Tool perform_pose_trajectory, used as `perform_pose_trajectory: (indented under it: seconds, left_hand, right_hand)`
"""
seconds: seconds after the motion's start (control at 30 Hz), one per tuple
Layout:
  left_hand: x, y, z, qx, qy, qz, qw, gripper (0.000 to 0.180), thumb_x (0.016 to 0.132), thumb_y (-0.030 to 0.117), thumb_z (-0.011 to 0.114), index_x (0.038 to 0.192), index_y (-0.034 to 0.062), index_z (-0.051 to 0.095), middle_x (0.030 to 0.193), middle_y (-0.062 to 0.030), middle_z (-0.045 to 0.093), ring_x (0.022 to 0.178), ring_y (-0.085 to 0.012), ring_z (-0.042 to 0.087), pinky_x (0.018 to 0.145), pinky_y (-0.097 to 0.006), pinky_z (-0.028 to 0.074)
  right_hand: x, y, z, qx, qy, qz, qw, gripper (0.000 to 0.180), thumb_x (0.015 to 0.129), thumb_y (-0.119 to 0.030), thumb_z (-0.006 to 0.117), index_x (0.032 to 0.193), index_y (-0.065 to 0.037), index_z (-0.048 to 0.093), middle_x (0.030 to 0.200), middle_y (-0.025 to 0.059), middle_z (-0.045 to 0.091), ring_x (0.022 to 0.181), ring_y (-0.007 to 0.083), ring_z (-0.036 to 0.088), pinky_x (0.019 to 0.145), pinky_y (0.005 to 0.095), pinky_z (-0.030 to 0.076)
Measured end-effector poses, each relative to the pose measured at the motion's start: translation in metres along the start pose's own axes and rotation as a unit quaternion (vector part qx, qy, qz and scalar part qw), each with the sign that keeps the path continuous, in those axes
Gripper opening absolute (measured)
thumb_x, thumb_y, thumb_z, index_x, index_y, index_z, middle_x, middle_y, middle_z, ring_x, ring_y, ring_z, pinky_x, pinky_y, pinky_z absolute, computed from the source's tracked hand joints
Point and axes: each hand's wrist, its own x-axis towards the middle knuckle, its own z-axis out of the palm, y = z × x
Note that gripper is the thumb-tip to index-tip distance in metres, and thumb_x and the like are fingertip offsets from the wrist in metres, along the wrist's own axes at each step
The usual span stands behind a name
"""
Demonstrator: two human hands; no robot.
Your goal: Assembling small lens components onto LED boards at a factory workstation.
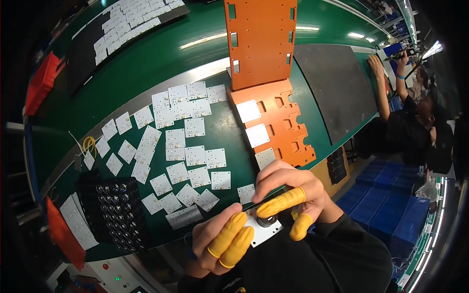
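Near my body, my left hand (222, 239) grips the left side of a white circuit board (266, 236) between its fingers, two of them in yellow finger cots. A round black lens (267, 219) with a shiny centre sits on this board. My right hand (293, 195) curls over the lens; one finger in a yellow cot touches its top edge, while the thumb, also in yellow, is bent at its right. Contact between that thumb and the lens cannot be made out. Just beyond my hands, another white board (246, 194) lies on the green table.
An orange fixture (278, 122) with cut-outs bears several white boards, and an orange panel (261, 44) stands behind it. Many loose boards (195, 156) lie left. A black tray (117, 212) holds round black lenses. A dark mat (332, 88) lies right, near a co-worker (415, 117).
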Motion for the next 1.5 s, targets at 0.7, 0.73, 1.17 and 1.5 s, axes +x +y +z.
perform_pose_trajectory:
  seconds: [0.7, 0.73, 1.17, 1.5]
  left_hand:
    - [-0.019, -0.008, 0.022, -0.091, 0.079, -0.211, 0.970, 0.016, 0.087, 0.011, 0.069, 0.086, -0.0051, 0.067, 0.083, -0.0145, 0.071, 0.069, -0.0240, 0.070, 0.064, -0.032, 0.056]
    - [-0.021, -0.009, 0.025, -0.181, 0.110, -0.238, 0.948, 0.018, 0.088, 0.013, 0.068, 0.087, -0.0050, 0.067, 0.083, -0.0151, 0.071, 0.070, -0.0229, 0.070, 0.063, -0.031, 0.055]
    - [-0.038, -0.017, 0.052, -0.363, 0.225, -0.364, 0.828, 0.019, 0.084, 0.000, 0.074, 0.100, -0.0037, 0.064, 0.092, -0.0106, 0.070, 0.083, -0.0145, 0.066, 0.080, -0.029, 0.054]
    - [-0.074, -0.019, 0.063, 0.109, -0.173, -0.152, 0.967, 0.037, 0.078, 0.011, 0.075, 0.112, -0.0026, 0.066, 0.113, -0.0152, 0.064, 0.108, -0.0349, 0.054, 0.090, -0.045, 0.046]
  right_hand:
    - [-0.001, -0.008, 0.010, 0.017, 0.009, 0.053, 0.998, 0.039, 0.081, -0.020, 0.077, 0.105, 0.009, 0.068, 0.100, 0.0191, 0.065, 0.087, 0.0312, 0.059, 0.074, 0.0377, 0.049]
    - [0.001, -0.009, 0.009, 0.042, -0.017, 0.058, 0.997, 0.037, 0.081, -0.014, 0.074, 0.111, 0.007, 0.066, 0.104, 0.0179, 0.064, 0.087, 0.0303, 0.059, 0.076, 0.0374, 0.048]
    - [0.007, 0.002, 0.015, -0.117, 0.032, 0.153, 0.981, 0.033, 0.076, -0.014, 0.083, 0.100, 0.001, 0.068, 0.077, 0.0042, 0.060, 0.066, 0.0171, 0.059, 0.057, 0.0290, 0.045]
    - [-0.027, 0.086, -0.142, -0.069, 0.365, 0.416, 0.830, 0.019, 0.089, -0.020, 0.067, 0.092, -0.001, 0.071, 0.074, -0.0045, 0.059, 0.065, 0.0044, 0.040, 0.062, 0.0215, 0.034]
